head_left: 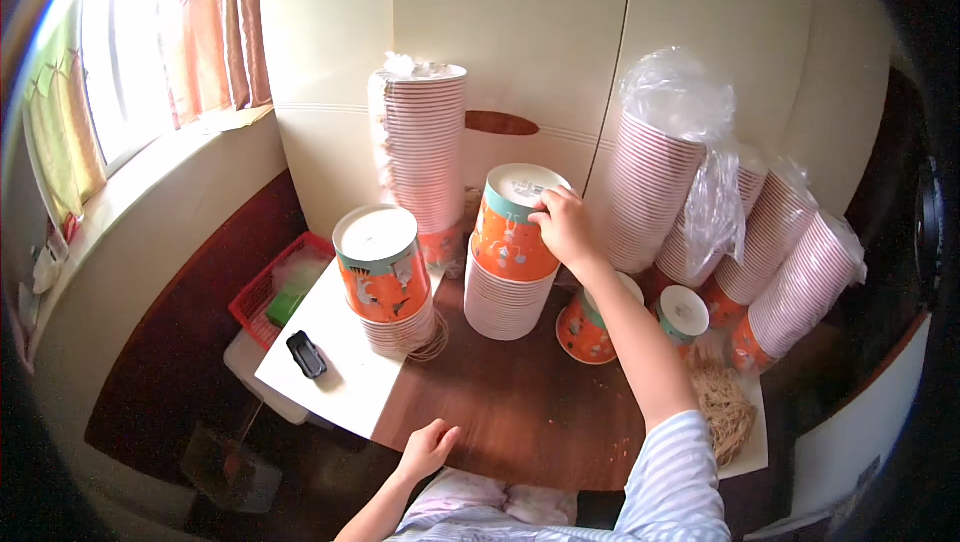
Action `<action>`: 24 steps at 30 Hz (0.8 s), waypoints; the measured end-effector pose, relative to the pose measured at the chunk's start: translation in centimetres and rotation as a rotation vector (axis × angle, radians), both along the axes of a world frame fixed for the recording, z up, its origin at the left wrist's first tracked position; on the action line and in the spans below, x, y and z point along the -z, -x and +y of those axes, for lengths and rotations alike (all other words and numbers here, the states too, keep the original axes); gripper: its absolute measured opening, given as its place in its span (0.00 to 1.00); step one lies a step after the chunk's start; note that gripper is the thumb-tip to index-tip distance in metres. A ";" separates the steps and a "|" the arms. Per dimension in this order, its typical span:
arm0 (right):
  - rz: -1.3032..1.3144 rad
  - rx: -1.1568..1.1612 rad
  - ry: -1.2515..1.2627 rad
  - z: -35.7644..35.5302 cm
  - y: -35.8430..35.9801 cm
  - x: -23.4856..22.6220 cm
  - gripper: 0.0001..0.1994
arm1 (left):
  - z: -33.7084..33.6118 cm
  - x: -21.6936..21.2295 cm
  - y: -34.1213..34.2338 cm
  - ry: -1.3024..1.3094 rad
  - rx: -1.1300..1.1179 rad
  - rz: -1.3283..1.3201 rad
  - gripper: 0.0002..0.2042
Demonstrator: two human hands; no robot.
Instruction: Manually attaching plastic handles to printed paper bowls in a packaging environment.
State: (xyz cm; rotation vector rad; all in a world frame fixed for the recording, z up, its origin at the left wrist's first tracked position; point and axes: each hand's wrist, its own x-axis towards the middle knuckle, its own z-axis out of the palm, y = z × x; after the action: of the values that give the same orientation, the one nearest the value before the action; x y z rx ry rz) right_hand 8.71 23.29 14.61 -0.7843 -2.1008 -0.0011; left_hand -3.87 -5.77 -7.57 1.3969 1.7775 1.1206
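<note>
The right hand [565, 224] has its grip on the top orange-and-teal paper cup [512, 227]; lifting straight avoids toppling the stack; the left hand [428, 447] rests loosely open on the bench [520, 412].

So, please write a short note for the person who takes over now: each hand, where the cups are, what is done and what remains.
Right hand: fingers on the rim of the top cup of the middle stack.
Left hand: empty, resting at the table edge.
Done: a second stack stands to the left, and wrapped stacks lean on the wall.
Left: two loose cups lie near the right forearm, not yet stacked.
</note>
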 end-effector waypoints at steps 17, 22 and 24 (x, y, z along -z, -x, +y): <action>-0.113 -0.070 0.042 -0.3 -1.5 -4.4 0.06 | 0.4 0.2 -1.4 0.047 0.096 0.007 0.13; -0.017 -0.007 0.001 -2.3 -4.1 -2.8 0.11 | 0.1 0.0 -1.9 0.085 0.107 -0.012 0.13; -0.163 0.041 0.143 -3.3 -6.5 -0.2 0.11 | -0.2 0.2 -1.7 0.023 0.084 0.002 0.12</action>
State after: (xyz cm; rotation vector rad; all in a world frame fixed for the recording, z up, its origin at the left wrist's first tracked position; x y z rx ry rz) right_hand 15.22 19.99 14.81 -0.9400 -2.2570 0.0663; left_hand -2.16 -5.99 -7.78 1.4455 1.7122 1.0515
